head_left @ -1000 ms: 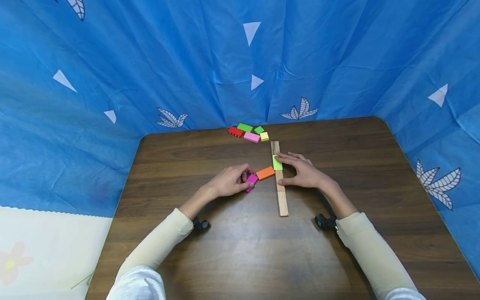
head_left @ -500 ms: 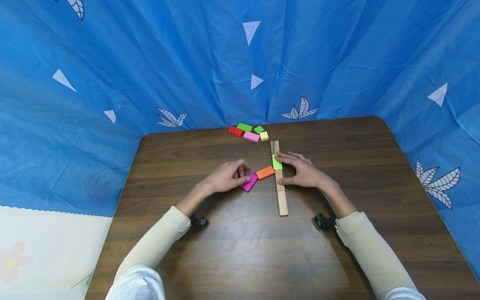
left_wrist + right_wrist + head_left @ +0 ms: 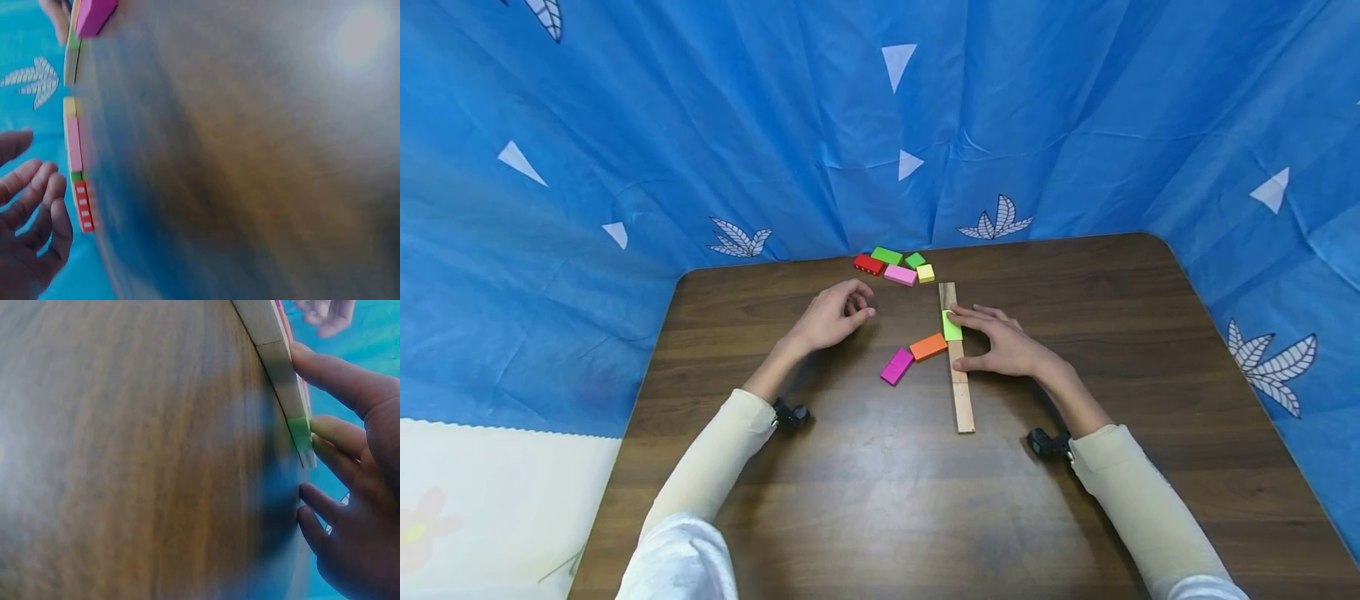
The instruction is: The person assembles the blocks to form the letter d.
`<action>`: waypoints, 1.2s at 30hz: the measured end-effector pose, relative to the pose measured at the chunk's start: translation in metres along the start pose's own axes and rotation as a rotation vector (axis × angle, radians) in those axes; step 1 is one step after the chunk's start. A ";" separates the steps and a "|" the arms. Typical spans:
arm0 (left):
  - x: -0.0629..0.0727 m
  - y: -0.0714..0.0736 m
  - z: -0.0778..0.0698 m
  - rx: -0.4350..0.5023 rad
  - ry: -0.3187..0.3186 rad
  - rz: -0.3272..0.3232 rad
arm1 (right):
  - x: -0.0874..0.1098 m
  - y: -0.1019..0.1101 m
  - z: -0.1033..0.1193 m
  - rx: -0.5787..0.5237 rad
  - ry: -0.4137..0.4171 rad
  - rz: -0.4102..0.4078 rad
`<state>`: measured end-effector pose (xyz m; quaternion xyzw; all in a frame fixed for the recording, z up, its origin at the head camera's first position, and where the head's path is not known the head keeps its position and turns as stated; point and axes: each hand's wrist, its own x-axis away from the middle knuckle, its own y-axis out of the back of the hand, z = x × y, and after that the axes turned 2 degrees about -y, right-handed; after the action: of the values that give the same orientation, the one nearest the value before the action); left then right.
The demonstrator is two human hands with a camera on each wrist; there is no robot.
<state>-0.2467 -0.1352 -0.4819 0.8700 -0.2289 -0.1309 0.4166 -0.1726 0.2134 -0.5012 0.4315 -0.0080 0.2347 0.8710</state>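
My left hand (image 3: 833,317) hovers over the table with nothing in it, its fingers loosely bent, in front of the coloured blocks at the back. My right hand (image 3: 1006,346) rests its fingertips on a lime-green block (image 3: 952,330) and its thumb on a plain wooden block (image 3: 957,357). These lie end to end with more wooden blocks (image 3: 962,407) in a straight row. An orange block (image 3: 928,347) slants out from the left side of that row. At its far end a magenta block (image 3: 897,367) lies at another angle, their corners close together.
Near the back edge of the brown table (image 3: 880,500) is a cluster: a red block (image 3: 868,264), a pink block (image 3: 900,275), a yellow block (image 3: 926,273) and two green blocks (image 3: 887,255). A blue curtain (image 3: 820,125) hangs behind and beside the table.
My left hand has let go of the magenta block, which now lies flat beside the orange one, and moved up and left, away from it. My right hand has stayed in place.
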 end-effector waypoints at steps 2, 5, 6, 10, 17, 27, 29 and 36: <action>-0.010 0.003 0.004 0.007 0.028 -0.047 | 0.000 0.000 0.000 0.001 0.000 -0.001; -0.025 0.006 0.009 0.001 0.062 -0.102 | -0.001 0.001 0.000 0.004 0.002 -0.002; -0.030 0.006 0.011 -0.002 0.068 -0.116 | -0.001 0.001 -0.001 0.005 0.003 -0.003; -0.049 0.007 0.017 -0.035 0.076 -0.136 | 0.000 0.002 -0.001 0.002 0.006 -0.006; -0.072 0.000 0.026 -0.135 0.137 -0.053 | 0.001 0.001 -0.001 -0.003 0.008 -0.011; -0.076 -0.001 0.031 -0.252 0.209 -0.050 | -0.001 -0.001 -0.002 -0.011 0.014 -0.013; -0.074 0.002 0.031 -0.261 0.221 -0.046 | 0.000 -0.001 -0.001 -0.009 0.014 -0.008; -0.073 0.006 0.027 -0.230 0.189 -0.029 | -0.001 0.000 -0.001 -0.025 0.005 -0.005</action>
<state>-0.3220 -0.1195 -0.4913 0.8284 -0.1593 -0.0797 0.5311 -0.1730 0.2136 -0.5022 0.4199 -0.0078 0.2337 0.8770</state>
